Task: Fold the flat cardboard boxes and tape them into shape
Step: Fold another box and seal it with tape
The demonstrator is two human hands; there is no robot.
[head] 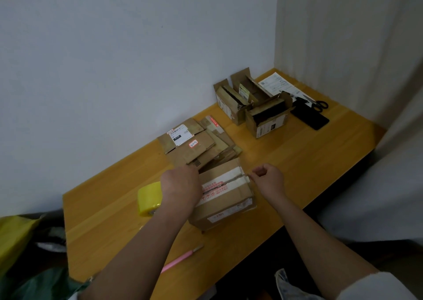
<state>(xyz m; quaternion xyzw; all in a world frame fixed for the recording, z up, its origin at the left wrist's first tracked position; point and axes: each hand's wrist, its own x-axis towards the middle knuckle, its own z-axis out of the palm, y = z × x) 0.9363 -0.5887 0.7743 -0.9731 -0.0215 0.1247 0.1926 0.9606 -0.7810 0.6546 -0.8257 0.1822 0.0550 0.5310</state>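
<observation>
Left hand presses the box; right hand pinches clear tape at its edge; pull crooked and it might wrinkle.

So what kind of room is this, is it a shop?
Probably not a shop: more likely a corner of a home used for packing parcels. A wooden table stands against plain walls, with a pile of flat cardboard boxes, a yellow tape roll and scissors on it.
</observation>
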